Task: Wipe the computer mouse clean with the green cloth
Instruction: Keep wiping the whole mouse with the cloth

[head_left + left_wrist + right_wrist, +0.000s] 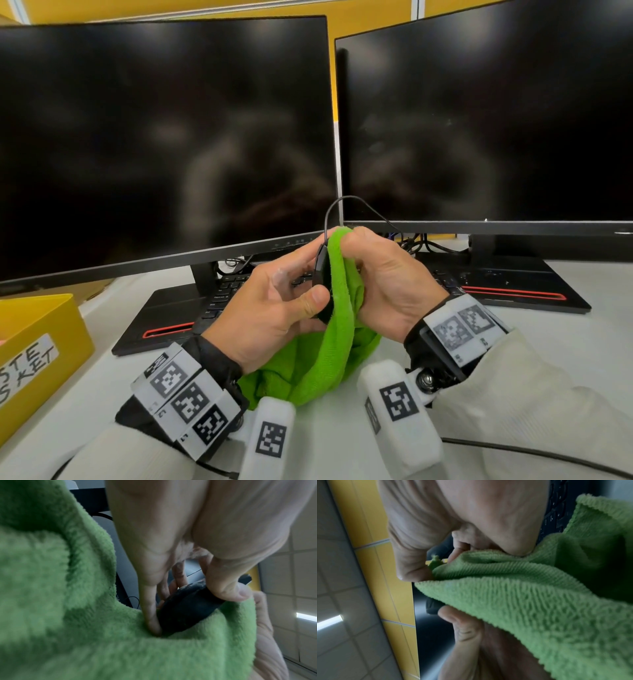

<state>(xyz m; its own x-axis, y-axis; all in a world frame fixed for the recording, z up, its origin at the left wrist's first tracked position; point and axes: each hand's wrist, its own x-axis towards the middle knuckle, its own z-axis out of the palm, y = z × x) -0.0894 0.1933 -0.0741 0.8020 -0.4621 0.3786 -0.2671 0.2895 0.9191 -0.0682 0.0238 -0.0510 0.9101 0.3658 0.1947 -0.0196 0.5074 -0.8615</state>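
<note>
- Fingers (150,618) and thumb of the left hand (270,308) curl round the black computer mouse (321,274), gripping it by its edges, on its side, above the bench (565,342).
- Right hand (387,284) has its fingers (412,566) clenched on the green cloth (339,329), pressing a fold against the mouse's right face.
- Loose cloth hangs below both hands.
- Mouse cable (346,202) arcs up from the mouse's top.
- Behind stand two dark monitors, left (164,137) and right (486,113), with a keyboard (226,291) under them.
- Yellow box (37,339) sits at the left edge.
</note>
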